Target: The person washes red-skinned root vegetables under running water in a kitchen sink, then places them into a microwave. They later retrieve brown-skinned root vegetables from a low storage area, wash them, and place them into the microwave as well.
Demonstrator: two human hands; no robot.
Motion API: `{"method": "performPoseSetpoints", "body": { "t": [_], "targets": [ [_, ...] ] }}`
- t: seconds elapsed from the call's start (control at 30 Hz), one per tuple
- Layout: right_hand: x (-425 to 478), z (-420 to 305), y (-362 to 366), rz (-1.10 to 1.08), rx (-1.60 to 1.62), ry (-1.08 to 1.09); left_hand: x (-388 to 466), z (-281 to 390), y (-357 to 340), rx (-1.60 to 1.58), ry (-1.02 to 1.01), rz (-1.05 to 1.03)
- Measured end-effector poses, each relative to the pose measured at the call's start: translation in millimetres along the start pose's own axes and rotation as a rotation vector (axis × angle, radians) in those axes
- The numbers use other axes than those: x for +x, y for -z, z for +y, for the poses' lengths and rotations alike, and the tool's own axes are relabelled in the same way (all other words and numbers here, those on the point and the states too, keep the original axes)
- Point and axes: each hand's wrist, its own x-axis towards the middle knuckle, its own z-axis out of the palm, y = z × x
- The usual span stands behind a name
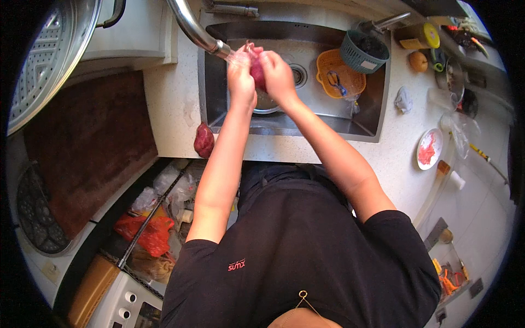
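Observation:
A reddish-purple sweet potato (257,74) is held between both hands over the steel sink (303,119). My left hand (241,80) wraps its left side, under water running from the curved metal faucet (201,30). My right hand (279,78) grips its right side, thumb uppermost. Beneath my wrists shows the rim of a round metal bowl (266,110), mostly hidden by the hands. Another sweet potato (204,140) lies on the counter at the sink's front left corner, beside my left forearm.
An orange plastic basket (324,84) and a green basket (357,61) occupy the sink's right side. On the right counter are a crumpled cloth (404,100) and a plate (422,163) of raw-looking meat. A large steamer tray (37,69) overhangs the left.

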Motion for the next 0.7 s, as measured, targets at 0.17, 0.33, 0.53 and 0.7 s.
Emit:
{"method": "performPoseSetpoints", "body": {
  "t": [0.17, 0.33, 0.53, 0.7],
  "targets": [
    [5, -1, 9, -0.015, 0.052, 0.042, -13, 14, -4, 0.104, -0.092, -0.185],
    [-7, -7, -2, 0.078, -0.068, 0.114, 2, 4, -6, 0.083, -0.078, -0.042],
    [-18, -6, 1, 0.01, -0.234, 0.23, 13, 12, 4, -0.211, 0.095, -0.025],
    [-17, -2, 0, -0.009, -0.21, 0.266, 14, 15, 15, -0.264, 0.145, -0.044]
  ]
}}
